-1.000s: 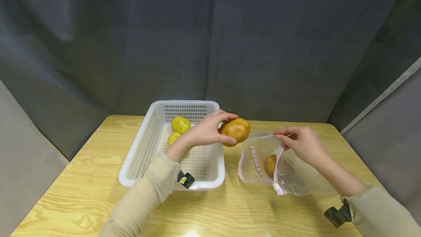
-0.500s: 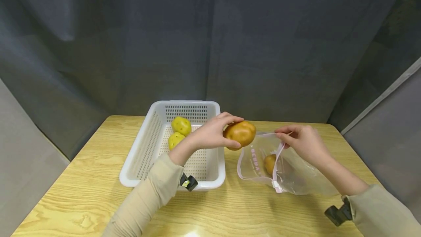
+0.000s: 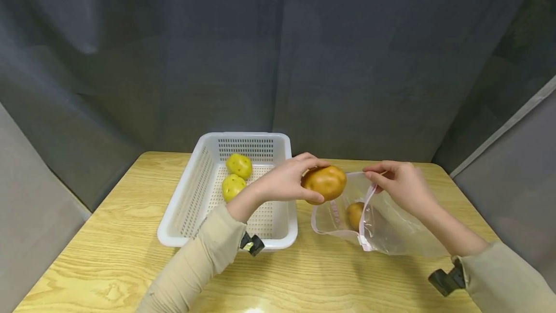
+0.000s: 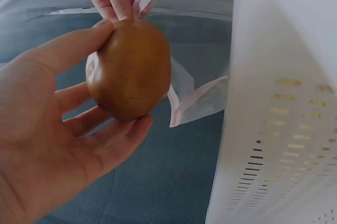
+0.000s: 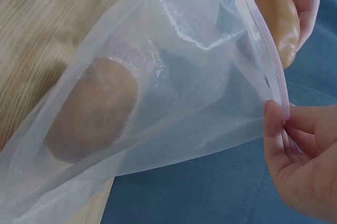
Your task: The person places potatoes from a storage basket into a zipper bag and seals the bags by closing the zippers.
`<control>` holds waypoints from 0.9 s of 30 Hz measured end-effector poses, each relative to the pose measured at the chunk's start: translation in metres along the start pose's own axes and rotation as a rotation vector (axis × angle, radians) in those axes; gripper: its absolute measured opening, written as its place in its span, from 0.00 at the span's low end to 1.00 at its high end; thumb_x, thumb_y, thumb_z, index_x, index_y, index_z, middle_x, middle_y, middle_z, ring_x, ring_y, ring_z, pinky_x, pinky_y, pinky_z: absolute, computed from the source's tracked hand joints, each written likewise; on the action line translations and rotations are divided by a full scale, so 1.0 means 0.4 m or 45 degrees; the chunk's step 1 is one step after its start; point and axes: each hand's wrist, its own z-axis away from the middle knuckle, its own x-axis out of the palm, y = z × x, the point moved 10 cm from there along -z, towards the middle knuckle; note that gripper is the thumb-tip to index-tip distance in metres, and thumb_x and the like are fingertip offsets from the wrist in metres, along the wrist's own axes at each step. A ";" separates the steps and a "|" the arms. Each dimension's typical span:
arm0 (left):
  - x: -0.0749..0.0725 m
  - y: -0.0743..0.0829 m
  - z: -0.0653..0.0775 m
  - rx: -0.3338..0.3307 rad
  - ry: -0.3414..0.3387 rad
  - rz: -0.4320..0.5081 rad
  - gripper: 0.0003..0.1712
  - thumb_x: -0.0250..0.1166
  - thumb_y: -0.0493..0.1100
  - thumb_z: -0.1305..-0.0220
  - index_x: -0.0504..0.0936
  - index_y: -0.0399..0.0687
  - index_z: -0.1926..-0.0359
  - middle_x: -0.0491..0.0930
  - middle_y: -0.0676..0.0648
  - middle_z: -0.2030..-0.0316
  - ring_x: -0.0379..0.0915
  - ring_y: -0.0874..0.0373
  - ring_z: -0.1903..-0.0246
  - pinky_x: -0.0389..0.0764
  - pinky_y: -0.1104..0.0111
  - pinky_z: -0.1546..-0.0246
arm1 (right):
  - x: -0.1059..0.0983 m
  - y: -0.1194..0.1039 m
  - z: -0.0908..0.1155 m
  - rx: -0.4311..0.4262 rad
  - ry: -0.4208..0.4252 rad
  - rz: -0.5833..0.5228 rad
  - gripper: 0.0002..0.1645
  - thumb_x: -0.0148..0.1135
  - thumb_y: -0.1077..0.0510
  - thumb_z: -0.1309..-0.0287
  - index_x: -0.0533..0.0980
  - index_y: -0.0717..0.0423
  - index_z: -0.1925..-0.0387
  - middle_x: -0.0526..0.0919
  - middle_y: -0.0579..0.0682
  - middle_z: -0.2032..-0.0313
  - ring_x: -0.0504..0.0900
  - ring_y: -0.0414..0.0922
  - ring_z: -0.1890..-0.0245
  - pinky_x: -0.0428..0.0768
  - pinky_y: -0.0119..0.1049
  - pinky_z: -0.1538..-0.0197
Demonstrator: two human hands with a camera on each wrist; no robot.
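My left hand (image 3: 288, 180) grips a brown potato (image 3: 326, 183) between thumb and fingers, held up at the mouth of a clear zip bag (image 3: 391, 231) with pink edging. In the left wrist view the same potato (image 4: 131, 71) fills the middle, the thumb on one side and the fingertips below. My right hand (image 3: 401, 185) pinches the bag's pink rim at the upper corner, and the mouth gapes toward the left. Inside the bag lies another brown potato (image 5: 95, 111), seen through the plastic in the right wrist view.
A white perforated basket (image 3: 173, 206) stands left of the bag on the wooden table (image 3: 108, 255). Two yellow-green potatoes (image 3: 239, 165) lie in it. Dark curtains (image 3: 347, 62) hang behind the table's back edge.
My left hand has carried the potato rightward and slightly down, from beside the basket to the bag's opening. The right hand keeps its pinch on the rim, raised a little.
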 end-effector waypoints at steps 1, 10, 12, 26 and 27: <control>0.002 0.004 -0.001 0.014 -0.005 -0.009 0.38 0.70 0.53 0.54 0.69 0.53 0.40 0.71 0.53 0.50 0.68 0.63 0.56 0.70 0.72 0.55 | -0.001 -0.002 -0.001 -0.007 0.004 -0.003 0.14 0.59 0.54 0.43 0.80 0.58 0.59 0.83 0.48 0.76 0.79 0.39 0.78 0.75 0.30 0.73; 0.012 0.028 -0.008 0.069 -0.017 -0.016 0.38 0.70 0.52 0.53 0.69 0.52 0.40 0.72 0.52 0.50 0.69 0.63 0.56 0.70 0.74 0.55 | -0.014 -0.015 -0.003 -0.021 0.018 -0.018 0.15 0.59 0.53 0.43 0.80 0.59 0.60 0.82 0.48 0.78 0.79 0.38 0.79 0.76 0.30 0.74; 0.017 0.031 -0.010 0.069 -0.024 -0.007 0.38 0.70 0.52 0.54 0.69 0.52 0.40 0.73 0.53 0.50 0.69 0.63 0.56 0.70 0.74 0.56 | -0.015 -0.016 -0.002 -0.019 0.018 -0.010 0.15 0.59 0.53 0.43 0.80 0.59 0.59 0.82 0.48 0.78 0.79 0.38 0.79 0.76 0.30 0.74; 0.041 0.042 -0.021 0.095 -0.064 -0.062 0.38 0.69 0.54 0.54 0.69 0.55 0.40 0.70 0.55 0.43 0.65 0.65 0.47 0.67 0.75 0.49 | -0.023 -0.028 -0.003 -0.032 0.029 -0.018 0.14 0.59 0.55 0.43 0.80 0.60 0.60 0.83 0.49 0.78 0.78 0.37 0.80 0.76 0.29 0.75; 0.041 0.042 -0.022 0.093 -0.066 -0.066 0.38 0.69 0.54 0.54 0.69 0.56 0.40 0.69 0.55 0.43 0.65 0.65 0.47 0.67 0.75 0.49 | -0.023 -0.028 -0.004 -0.034 0.032 -0.014 0.14 0.59 0.54 0.43 0.80 0.60 0.60 0.83 0.49 0.78 0.78 0.37 0.80 0.76 0.29 0.75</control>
